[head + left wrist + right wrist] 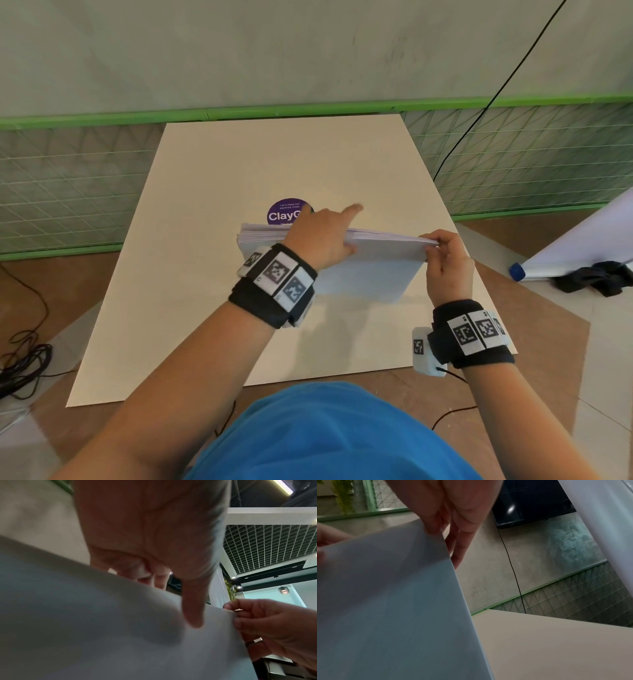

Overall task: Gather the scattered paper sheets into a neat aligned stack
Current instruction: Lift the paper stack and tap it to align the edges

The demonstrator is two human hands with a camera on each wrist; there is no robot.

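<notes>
I see the paper stack (373, 263) held upright on its long edge over the middle of the cream board (171, 274), its lower edge down at the board. My left hand (320, 240) grasps the top edge, thumb on the near face, index finger pointing out past it. My right hand (445, 260) pinches the stack's upper right corner between thumb and curled fingers (247, 624). A purple sticker (282, 212) shows just behind the stack.

paper stack (370, 270) on board (205, 274), sticker (282, 212) behind it, cables (20, 363) far left
</notes>
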